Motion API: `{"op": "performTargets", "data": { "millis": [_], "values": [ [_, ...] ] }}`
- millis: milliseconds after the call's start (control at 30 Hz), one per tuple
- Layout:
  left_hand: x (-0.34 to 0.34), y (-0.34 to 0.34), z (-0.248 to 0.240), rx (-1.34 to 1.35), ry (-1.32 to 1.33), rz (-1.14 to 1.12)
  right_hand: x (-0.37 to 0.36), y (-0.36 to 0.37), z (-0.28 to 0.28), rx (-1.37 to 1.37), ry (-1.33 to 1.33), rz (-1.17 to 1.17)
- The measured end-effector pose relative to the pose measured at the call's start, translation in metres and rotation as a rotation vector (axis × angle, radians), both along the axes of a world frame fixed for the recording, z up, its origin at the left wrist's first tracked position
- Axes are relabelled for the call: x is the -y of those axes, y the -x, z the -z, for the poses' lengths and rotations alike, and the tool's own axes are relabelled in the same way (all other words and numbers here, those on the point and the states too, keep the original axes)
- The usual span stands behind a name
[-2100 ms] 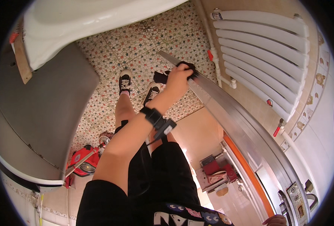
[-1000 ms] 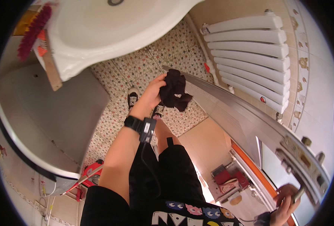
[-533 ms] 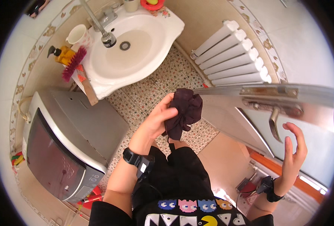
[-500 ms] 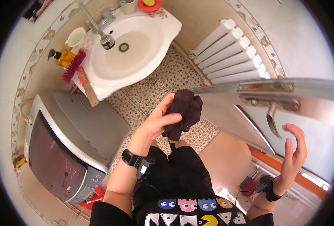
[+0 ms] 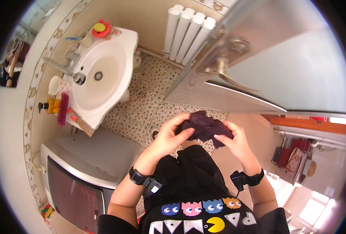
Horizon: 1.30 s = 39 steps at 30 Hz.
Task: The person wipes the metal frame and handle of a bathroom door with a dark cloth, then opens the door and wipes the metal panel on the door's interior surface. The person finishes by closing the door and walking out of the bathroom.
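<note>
A crumpled dark purple cloth (image 5: 206, 126) is held in front of my waist between both hands. My left hand (image 5: 175, 134) grips its left end, thumb on top and fingers behind. My right hand (image 5: 232, 137) pinches its right end between thumb and fingers. The cloth sags in folds and its full shape cannot be made out. Beyond my right hand is the door (image 5: 243, 93) with its metal lever handle (image 5: 227, 74), which neither hand touches.
To the left stands a white sink (image 5: 114, 84) with a faucet (image 5: 69, 72), a cup (image 5: 57, 85), a soap pump bottle (image 5: 52, 105) and a purple-bristled brush (image 5: 62, 109). A grey washing machine (image 5: 99, 156) is at lower left. A white radiator (image 5: 186, 35) lines the far wall.
My right hand has come from near the door handle to the cloth and taken its right end. The cloth is spread wider between my hands. My view has shifted right.
</note>
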<state>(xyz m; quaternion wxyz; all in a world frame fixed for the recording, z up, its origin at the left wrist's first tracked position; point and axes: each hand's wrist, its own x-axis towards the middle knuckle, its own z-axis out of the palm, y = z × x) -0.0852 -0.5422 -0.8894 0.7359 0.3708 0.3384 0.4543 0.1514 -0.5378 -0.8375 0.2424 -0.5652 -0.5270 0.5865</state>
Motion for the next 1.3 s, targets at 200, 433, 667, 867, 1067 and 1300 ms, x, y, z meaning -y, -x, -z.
{"op": "performTargets", "data": {
  "millis": [200, 433, 667, 867, 1067, 1300],
  "values": [
    [-0.003, -0.011, 0.005, -0.241, 0.050, -0.030, 0.021, -0.050, 0.006, -0.119, 0.016, 0.289],
    [-0.007, -0.095, -0.003, -0.818, -0.363, -0.197, 0.034, -0.101, 0.036, -0.507, 0.124, 0.650],
    [0.015, -0.179, -0.010, -0.225, -0.108, 0.392, 0.029, -0.119, 0.060, -0.591, -0.004, 0.459],
    [-0.018, -0.083, -0.005, -0.813, -0.184, -0.084, 0.018, -0.128, 0.091, -0.496, -0.170, 0.896],
    [-0.090, -0.005, -0.010, -0.908, -0.428, -0.505, -0.022, -0.115, 0.114, -0.404, -0.539, 1.056],
    [-0.128, 0.003, -0.012, -0.739, -0.187, -0.080, -0.074, -0.001, 0.156, -0.024, -0.696, 1.036]
  ]
}}
